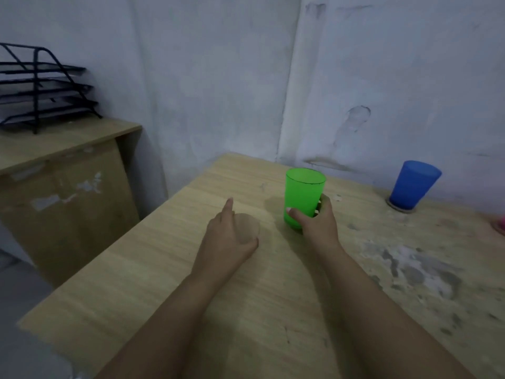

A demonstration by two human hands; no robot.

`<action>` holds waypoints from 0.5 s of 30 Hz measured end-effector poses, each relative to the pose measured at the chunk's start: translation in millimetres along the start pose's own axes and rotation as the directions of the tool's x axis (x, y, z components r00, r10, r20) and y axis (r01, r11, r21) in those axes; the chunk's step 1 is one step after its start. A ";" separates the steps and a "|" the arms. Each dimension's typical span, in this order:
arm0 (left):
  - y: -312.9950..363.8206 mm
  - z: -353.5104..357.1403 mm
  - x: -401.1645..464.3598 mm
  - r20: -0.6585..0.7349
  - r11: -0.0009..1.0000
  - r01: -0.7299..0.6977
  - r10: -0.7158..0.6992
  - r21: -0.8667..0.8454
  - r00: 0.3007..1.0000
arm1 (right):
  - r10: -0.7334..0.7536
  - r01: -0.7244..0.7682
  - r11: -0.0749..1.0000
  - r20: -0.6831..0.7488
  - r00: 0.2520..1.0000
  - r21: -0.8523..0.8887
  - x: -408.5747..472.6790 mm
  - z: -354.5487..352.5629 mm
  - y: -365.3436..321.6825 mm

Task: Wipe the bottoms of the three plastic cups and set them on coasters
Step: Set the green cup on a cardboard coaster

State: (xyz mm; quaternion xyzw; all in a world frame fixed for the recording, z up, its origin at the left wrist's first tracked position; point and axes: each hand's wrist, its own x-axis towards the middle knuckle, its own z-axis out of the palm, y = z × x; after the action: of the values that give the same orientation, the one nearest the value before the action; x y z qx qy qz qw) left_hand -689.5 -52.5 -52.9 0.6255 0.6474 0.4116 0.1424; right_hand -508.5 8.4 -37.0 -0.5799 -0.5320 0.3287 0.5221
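A green plastic cup (303, 195) stands upright near the middle of the wooden table (191, 283), and my right hand (318, 222) grips its lower part from the near side. My left hand (228, 236) holds a round tan coaster (247, 228) by its edge between thumb and fingers, index finger stretched out; the coaster lies flat at table level just left of the green cup. A blue cup (414, 184) stands upright on another coaster (401, 208) at the back right. A sliver of something pink (501, 224) shows at the right edge.
A lower wooden cabinet (62, 192) stands to the left with a black wire paper tray rack (41, 88) on top. White walls close the back. The table's right part has worn, grey patches (415, 269).
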 end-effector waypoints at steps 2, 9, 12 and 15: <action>9.9 16.1 9.7 0.012 0.998 -0.054 0.054 -0.036 0.998 | -0.003 0.003 1.000 -0.013 1.000 -0.015 5.7 -12.6 4.5; 52.3 89.1 47.3 0.102 0.983 -0.119 0.134 -0.137 0.986 | 0.002 -0.006 0.999 -0.106 0.994 -0.039 40.4 -65.1 29.5; 65.1 115.7 67.2 0.142 0.980 -0.130 0.151 -0.150 0.978 | 0.000 -0.006 0.999 -0.155 0.988 -0.039 54.5 -78.9 40.0; 74.9 136.5 87.3 0.160 0.980 -0.160 0.178 -0.120 0.971 | -0.015 0.009 0.999 -0.194 0.981 -0.033 65.6 -85.8 45.2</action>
State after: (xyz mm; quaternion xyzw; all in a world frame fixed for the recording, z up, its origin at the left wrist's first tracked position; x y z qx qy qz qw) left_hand -557.6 67.7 -55.5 0.7029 0.5544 0.4011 0.1944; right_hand -401.4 54.5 -48.2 -0.6142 -0.4871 0.2587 0.5644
